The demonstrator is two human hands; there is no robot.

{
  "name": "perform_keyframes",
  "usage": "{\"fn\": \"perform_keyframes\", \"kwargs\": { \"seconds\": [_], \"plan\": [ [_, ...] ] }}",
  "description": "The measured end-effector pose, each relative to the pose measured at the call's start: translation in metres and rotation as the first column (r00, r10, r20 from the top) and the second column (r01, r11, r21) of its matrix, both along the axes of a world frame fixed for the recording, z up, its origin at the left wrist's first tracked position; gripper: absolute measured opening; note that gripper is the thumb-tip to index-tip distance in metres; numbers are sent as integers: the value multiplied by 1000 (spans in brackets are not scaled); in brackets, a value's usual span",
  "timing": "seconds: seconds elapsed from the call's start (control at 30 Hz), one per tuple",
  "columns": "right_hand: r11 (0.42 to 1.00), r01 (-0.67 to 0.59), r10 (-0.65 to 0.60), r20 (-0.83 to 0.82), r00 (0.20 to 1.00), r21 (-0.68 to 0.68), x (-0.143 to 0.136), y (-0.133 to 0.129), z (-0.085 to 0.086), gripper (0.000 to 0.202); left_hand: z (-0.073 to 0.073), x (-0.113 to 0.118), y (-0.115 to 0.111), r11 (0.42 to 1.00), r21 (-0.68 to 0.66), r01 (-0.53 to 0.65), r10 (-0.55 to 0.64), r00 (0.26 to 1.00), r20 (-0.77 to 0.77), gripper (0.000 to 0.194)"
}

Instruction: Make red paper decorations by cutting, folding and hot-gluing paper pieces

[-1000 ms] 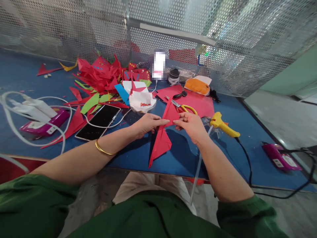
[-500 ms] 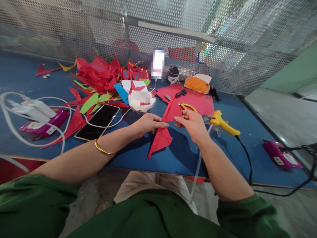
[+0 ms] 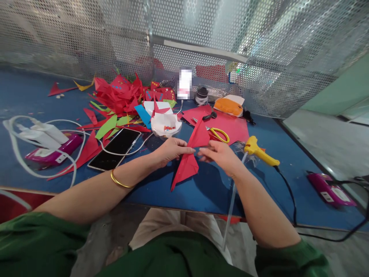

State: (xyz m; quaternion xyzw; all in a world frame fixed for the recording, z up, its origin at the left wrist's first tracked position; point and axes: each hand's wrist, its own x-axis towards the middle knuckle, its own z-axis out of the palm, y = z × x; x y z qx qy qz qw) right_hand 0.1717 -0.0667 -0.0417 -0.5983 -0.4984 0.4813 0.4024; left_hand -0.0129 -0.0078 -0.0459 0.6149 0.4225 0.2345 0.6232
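A folded red paper piece slants over the blue table, narrow at both ends and pinched in near its middle. My left hand grips it at that narrow middle, thumb on top. Just right of the fold is my right hand, its thumb and fingers close together near the paper; whether anything small is between the fingertips cannot be made out. Beyond the hands, yellow-handled scissors rest on flat red paper. A yellow glue gun lies to the right with a clear glue stick.
Left lie a black-screened phone, a white cable, chargers and a purple power strip. A red paper pile and a white bowl are farther back. Another purple strip sits at right, its black cord over the edge.
My right hand has shifted slightly left and off the upper part of the red paper, so more of the scissors shows. My left hand keeps its hold. The whole view has tilted a little.
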Motion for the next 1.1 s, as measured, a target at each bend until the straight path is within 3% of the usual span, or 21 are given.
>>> {"fn": "perform_keyframes", "kwargs": {
  "seconds": [0.1,0.17,0.4,0.7,1.0,1.1],
  "plan": [
    [969,200,-198,-27,980,142,7,4,0,42,2,-1,-1,998,-14,56,-56,998,-14,32],
    [951,250,-246,-46,968,183,9,5,-1,46,2,-1,-2,995,-18,95,-96,995,-27,34],
    [971,145,-146,-8,989,188,-1,3,-4,30,-1,-1,-2,991,-2,132,-132,991,-14,33],
    [963,122,-155,121,981,242,-2,2,-7,18,0,0,-2,997,5,81,-81,996,-23,23],
    [868,316,-373,83,924,382,17,11,-13,17,4,-1,-3,996,-72,55,-57,998,-26,20],
    [858,336,-383,48,923,389,18,11,-11,18,4,-1,-3,996,-68,51,-54,998,-35,21]
  ]
}}
